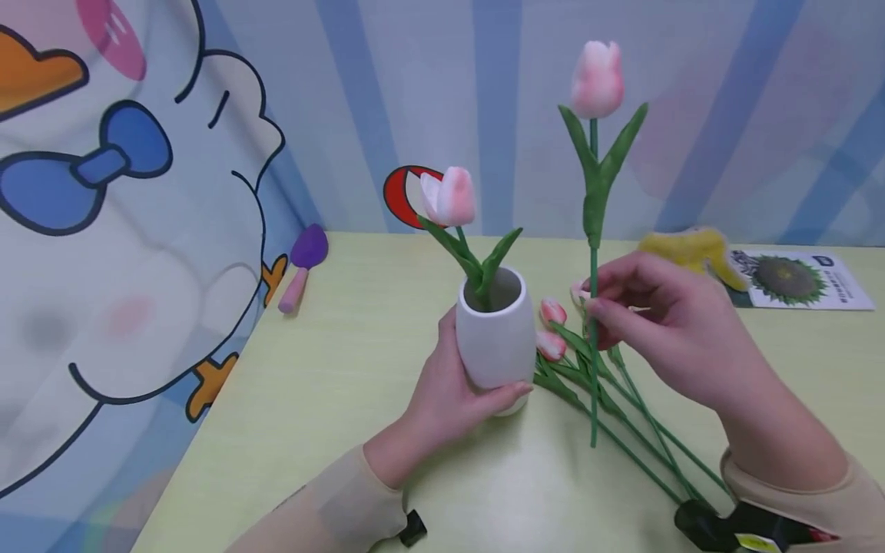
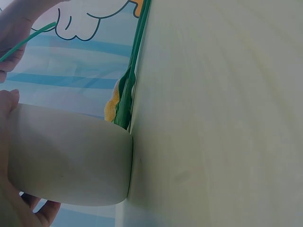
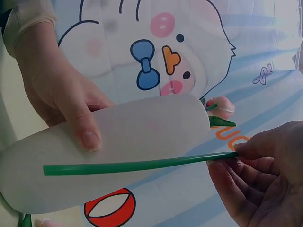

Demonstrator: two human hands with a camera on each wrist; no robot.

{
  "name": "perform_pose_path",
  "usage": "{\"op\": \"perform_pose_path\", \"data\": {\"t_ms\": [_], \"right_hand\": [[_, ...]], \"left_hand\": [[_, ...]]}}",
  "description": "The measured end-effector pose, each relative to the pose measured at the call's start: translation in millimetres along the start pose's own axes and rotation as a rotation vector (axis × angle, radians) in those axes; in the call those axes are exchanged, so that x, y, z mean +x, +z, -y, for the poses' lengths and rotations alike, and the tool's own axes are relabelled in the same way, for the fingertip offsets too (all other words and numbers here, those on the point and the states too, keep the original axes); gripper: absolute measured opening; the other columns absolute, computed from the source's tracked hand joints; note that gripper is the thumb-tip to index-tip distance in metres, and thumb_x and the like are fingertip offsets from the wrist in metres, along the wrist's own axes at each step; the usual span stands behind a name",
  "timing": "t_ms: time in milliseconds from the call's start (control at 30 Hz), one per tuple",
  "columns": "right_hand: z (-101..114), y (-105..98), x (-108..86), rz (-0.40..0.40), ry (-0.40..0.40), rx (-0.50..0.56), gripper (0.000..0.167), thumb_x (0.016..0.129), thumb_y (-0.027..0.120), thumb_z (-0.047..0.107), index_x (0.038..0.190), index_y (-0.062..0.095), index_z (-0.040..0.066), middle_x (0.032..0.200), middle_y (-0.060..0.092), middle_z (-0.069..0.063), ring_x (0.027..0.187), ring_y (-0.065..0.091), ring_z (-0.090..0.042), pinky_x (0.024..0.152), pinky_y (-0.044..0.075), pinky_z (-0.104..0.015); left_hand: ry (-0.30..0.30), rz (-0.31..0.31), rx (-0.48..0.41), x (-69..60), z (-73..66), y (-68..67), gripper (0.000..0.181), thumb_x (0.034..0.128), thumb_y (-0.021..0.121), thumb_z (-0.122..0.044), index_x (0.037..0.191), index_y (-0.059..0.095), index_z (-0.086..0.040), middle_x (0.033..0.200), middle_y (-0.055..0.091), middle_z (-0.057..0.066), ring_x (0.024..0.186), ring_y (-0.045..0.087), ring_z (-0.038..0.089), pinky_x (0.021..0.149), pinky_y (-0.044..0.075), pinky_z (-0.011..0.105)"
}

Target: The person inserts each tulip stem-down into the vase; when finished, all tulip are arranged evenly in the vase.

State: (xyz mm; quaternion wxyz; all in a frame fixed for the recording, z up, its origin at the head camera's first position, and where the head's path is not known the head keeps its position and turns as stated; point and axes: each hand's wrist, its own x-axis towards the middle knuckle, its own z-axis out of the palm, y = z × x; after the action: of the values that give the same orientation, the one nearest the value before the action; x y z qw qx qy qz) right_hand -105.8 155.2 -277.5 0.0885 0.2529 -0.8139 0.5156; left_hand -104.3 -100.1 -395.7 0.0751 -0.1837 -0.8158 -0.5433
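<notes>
My left hand [image 1: 449, 384] grips a white vase [image 1: 494, 346] around its lower body, thumb across the front. One pink tulip [image 1: 452, 198] stands in the vase, leaning left, its leaves over the rim. To the right of the vase, my right hand [image 1: 664, 322] pinches the stem of another pink tulip [image 1: 598, 81] between thumb and fingers. That tulip is upright, its bloom high above the hand and its stem end [image 3: 61, 170] hanging free beside the vase in the right wrist view. More tulips [image 1: 551, 346] lie on the table behind and below the right hand.
A purple and pink toy shovel [image 1: 307, 250] lies at the back left by the cartoon backdrop. At the back right are a yellow object [image 1: 691, 250] and a card with a sunflower picture [image 1: 805, 279]. The tabletop [image 1: 359, 307] is pale yellow.
</notes>
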Motion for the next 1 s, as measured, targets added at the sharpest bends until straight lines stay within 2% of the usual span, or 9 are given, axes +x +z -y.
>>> {"op": "perform_pose_path", "data": {"t_ms": [200,433,567,767,1000], "right_hand": [[5,5,3.4,-0.012,-0.046,0.027,0.021,0.091,0.072,-0.009,0.106,0.068,0.004,0.089,0.072,0.002,0.065,0.069,-0.014,0.061,0.059,-0.025],[9,7,1.9,0.018,-0.046,0.038,0.021,0.091,0.070,-0.010,0.107,0.066,0.003,0.088,0.070,-0.001,0.065,0.069,-0.016,0.061,0.060,-0.029],[12,6,1.3,0.012,-0.061,0.054,0.022,0.091,0.068,-0.012,0.109,0.064,0.000,0.088,0.069,-0.003,0.065,0.069,-0.016,0.060,0.060,-0.030],[12,9,0.4,-0.018,-0.101,0.121,0.025,0.090,0.066,-0.017,0.111,0.063,-0.005,0.090,0.069,-0.004,0.068,0.070,-0.016,0.060,0.060,-0.029],[8,10,-1.1,-0.053,-0.145,0.283,0.024,0.089,0.063,-0.021,0.110,0.062,-0.009,0.091,0.068,-0.010,0.067,0.070,-0.017,0.063,0.060,-0.027]], "left_hand": [[-0.019,-0.007,-0.017,-0.5,0.6,3.6,0.113,0.0747,0.094,-0.027,0.159,0.019,-0.029,0.139,0.054,-0.005,0.120,0.059,0.015,0.101,0.053,0.045],[-0.037,-0.001,-0.030,-1.7,0.3,6.5,0.112,0.0751,0.093,-0.031,0.159,0.019,-0.030,0.139,0.054,-0.005,0.120,0.060,0.016,0.100,0.053,0.046],[-0.041,0.003,-0.009,-0.8,-1.2,5.6,0.114,0.0752,0.093,-0.033,0.159,0.017,-0.031,0.139,0.053,-0.006,0.121,0.059,0.016,0.100,0.053,0.045],[-0.041,-0.008,0.030,-1.7,-2.9,1.3,0.114,0.0744,0.094,-0.033,0.159,0.018,-0.030,0.140,0.053,-0.005,0.121,0.059,0.015,0.101,0.053,0.046],[-0.059,0.007,0.023,-0.1,-4.8,-0.6,0.113,0.0746,0.094,-0.031,0.159,0.019,-0.032,0.141,0.053,-0.007,0.122,0.058,0.013,0.102,0.052,0.046]]}}
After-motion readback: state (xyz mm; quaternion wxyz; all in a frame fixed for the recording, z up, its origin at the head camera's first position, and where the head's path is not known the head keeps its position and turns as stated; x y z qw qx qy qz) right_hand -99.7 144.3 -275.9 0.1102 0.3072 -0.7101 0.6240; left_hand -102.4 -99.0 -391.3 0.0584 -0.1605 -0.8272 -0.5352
